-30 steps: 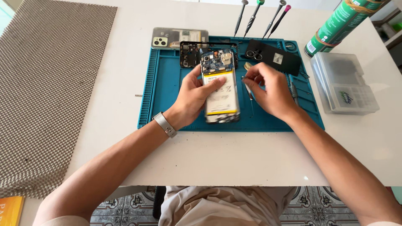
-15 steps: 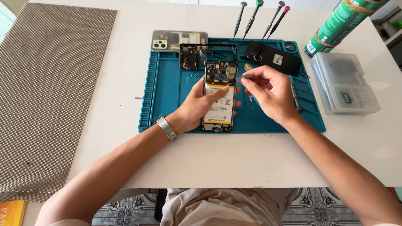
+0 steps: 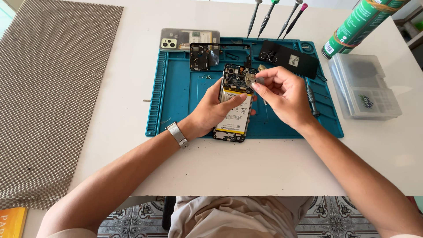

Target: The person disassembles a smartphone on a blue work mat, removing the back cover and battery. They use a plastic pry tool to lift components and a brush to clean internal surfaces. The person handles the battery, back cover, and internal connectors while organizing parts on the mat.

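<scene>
Lying face down near the middle of the teal repair mat [image 3: 176,97], the opened phone [image 3: 235,105] has its back cover off, so its insides show: a dark circuit board with small metal shields and camera parts fills the top end, a large white battery with a yellow band across its upper edge and small black markings covers the middle, and a narrow dark board strip sits at the bottom end, which reaches the mat's near edge. The left hand [image 3: 213,110] cups the phone from its left side, thumb laid across the battery, its grip closed on the phone's frame; a metal watch [image 3: 177,134] is on that wrist. The right hand [image 3: 282,94] hovers just over the phone's top right corner, thumb and forefinger pinched together on a small silvery metal piece [image 3: 254,80] that is too tiny to tell more about. On the mat above the phone lie a black inner cover plate [image 3: 200,57] and a thin black frame [image 3: 238,50], and to the right a black back panel [image 3: 288,57] with two round lens rings. A second phone [image 3: 187,39] with a pale back lies at the mat's top edge. Four screwdrivers [image 3: 275,17] stand behind the mat, a green can [image 3: 359,26] lies at the far right, and a clear plastic box [image 3: 363,86] sits beside the mat on the white desk [image 3: 110,132]. A woven grey mat [image 3: 48,88] covers the desk's left side.
</scene>
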